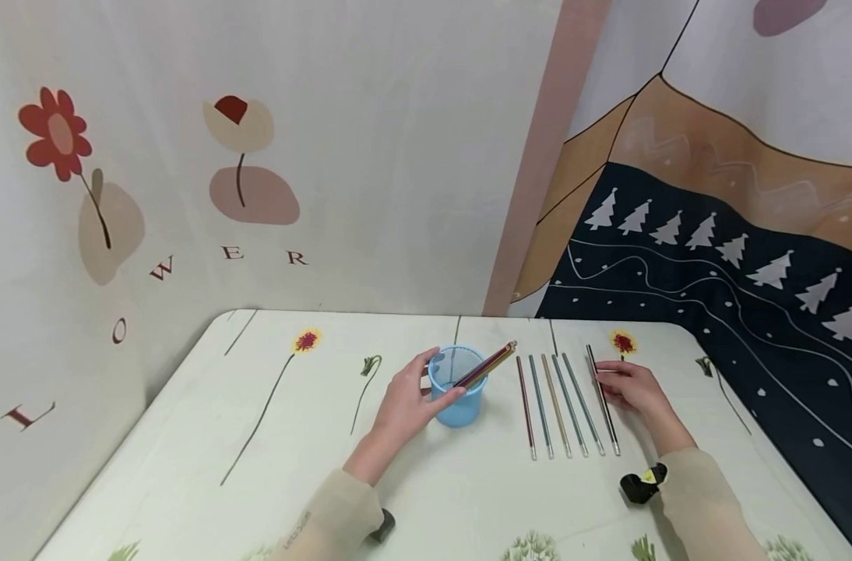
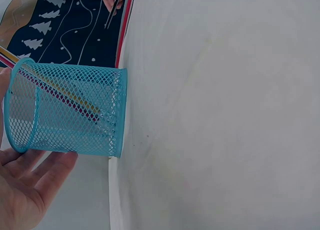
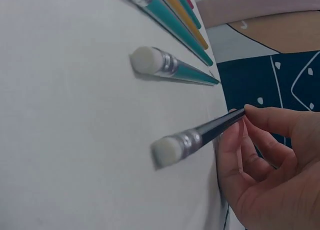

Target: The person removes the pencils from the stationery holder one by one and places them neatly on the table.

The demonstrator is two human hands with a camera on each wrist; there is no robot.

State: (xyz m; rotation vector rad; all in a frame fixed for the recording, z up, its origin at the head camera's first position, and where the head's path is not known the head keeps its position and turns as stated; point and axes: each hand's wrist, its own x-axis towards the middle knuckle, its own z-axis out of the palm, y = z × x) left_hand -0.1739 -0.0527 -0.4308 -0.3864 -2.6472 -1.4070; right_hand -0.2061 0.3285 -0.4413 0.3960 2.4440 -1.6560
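Observation:
My left hand holds a light blue mesh pen cup, with fingers and thumb round its sides. Inside the cup lean a few pencils, dark red and yellow among them, their upper ends jutting past the rim to the right. The mesh lets their lower parts show in the left wrist view. On the right, my right hand pinches a black pencil between thumb and fingertips. Its white eraser end, with a metal band, points toward me. Whether this pencil still touches the table cannot be told.
Between the cup and my right hand lies a row of pencils: a red one, a yellow one and several teal ones. The white tablecloth has printed flowers. A curtain hangs behind the table.

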